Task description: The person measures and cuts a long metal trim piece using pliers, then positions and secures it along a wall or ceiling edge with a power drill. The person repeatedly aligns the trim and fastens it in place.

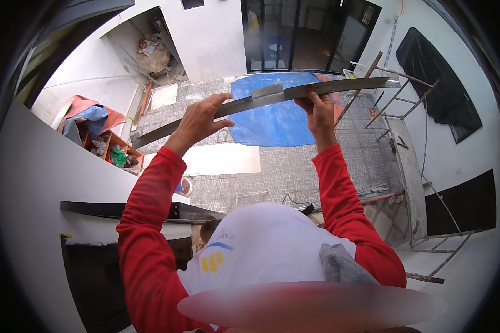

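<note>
A long, narrow grey metal bar stretches across in front of me, above the floor, its right end higher in view. A short grey plate-like piece sits along its upper edge near the middle; whether it is fixed there I cannot make out. My right hand pinches the bar right of that piece, thumb on the near face. Left of the piece, my left hand has thumb and fingers spread apart, with the bar passing through the gap between them. Its fingertips do not close on the metal.
Below lies a blue tarp on the tiled floor, beside a white board. Metal scaffolding and a plank stand to the right. Filled orange bins are at left. A dark beam juts out near my left arm.
</note>
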Action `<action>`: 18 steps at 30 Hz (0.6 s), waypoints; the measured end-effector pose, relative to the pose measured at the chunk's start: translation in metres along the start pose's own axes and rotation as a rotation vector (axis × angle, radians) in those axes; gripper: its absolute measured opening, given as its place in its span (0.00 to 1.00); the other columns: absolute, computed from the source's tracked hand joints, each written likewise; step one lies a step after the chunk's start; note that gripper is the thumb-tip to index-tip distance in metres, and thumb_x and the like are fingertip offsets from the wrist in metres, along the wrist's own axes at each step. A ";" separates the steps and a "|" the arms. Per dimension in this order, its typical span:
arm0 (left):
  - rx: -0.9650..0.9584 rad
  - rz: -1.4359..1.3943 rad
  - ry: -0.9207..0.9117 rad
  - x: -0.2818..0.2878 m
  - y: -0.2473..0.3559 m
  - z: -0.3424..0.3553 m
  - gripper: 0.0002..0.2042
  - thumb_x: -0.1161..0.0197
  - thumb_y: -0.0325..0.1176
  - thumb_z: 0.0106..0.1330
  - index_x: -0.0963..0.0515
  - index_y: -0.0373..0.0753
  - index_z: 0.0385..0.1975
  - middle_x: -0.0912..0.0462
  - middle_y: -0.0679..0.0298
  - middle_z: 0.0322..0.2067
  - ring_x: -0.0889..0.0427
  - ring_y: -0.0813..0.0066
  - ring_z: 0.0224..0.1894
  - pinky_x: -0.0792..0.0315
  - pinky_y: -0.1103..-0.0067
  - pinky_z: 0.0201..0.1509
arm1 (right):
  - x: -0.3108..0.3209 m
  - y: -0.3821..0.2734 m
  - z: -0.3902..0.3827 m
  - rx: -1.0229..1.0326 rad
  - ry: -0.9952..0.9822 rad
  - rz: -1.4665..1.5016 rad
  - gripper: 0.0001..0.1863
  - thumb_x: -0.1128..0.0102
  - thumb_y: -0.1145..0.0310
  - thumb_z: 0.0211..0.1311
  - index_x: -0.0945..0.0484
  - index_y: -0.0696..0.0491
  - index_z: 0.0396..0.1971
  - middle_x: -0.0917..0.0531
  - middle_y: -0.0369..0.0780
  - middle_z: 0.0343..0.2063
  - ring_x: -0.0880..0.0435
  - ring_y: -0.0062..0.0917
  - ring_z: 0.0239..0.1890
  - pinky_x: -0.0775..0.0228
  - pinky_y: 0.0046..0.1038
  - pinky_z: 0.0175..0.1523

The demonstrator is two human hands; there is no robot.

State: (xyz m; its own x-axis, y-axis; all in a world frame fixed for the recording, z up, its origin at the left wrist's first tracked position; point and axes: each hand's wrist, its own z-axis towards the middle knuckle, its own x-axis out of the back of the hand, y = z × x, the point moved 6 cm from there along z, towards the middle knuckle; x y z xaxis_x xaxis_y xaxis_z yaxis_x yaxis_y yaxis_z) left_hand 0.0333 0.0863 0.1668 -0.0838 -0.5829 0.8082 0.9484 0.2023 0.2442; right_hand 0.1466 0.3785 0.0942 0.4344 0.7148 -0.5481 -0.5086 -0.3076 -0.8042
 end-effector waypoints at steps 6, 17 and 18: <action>-0.334 0.475 0.252 0.093 0.030 0.052 0.28 0.23 0.37 0.59 0.27 0.53 0.59 0.20 0.68 0.36 0.14 0.71 0.34 0.18 0.72 0.36 | -0.054 -0.074 0.039 0.214 -0.179 0.094 0.09 0.39 0.71 0.73 0.20 0.56 0.48 0.12 0.44 0.40 0.09 0.33 0.42 0.11 0.31 0.47; -0.484 1.016 0.819 0.284 0.052 0.137 0.21 0.39 0.36 0.70 0.24 0.49 0.63 0.22 0.64 0.43 0.22 0.66 0.50 0.33 0.63 0.63 | -0.223 -0.230 0.103 0.416 -0.351 0.274 0.16 0.36 0.73 0.70 0.21 0.63 0.53 0.15 0.48 0.49 0.13 0.33 0.52 0.14 0.33 0.58; -0.449 1.040 0.834 0.291 0.045 0.139 0.20 0.39 0.36 0.70 0.24 0.49 0.63 0.22 0.64 0.43 0.23 0.66 0.50 0.33 0.63 0.63 | -0.235 -0.234 0.106 0.417 -0.359 0.278 0.15 0.36 0.74 0.70 0.20 0.63 0.53 0.15 0.47 0.48 0.13 0.32 0.51 0.14 0.32 0.58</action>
State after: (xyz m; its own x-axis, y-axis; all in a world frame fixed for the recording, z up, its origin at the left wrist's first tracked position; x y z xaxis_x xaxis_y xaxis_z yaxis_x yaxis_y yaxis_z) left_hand 0.0087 0.0349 0.4873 0.7598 -0.6453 -0.0789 0.4925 0.6505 -0.5781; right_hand 0.0848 0.3486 0.4354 0.0031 0.8323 -0.5544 -0.8465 -0.2930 -0.4446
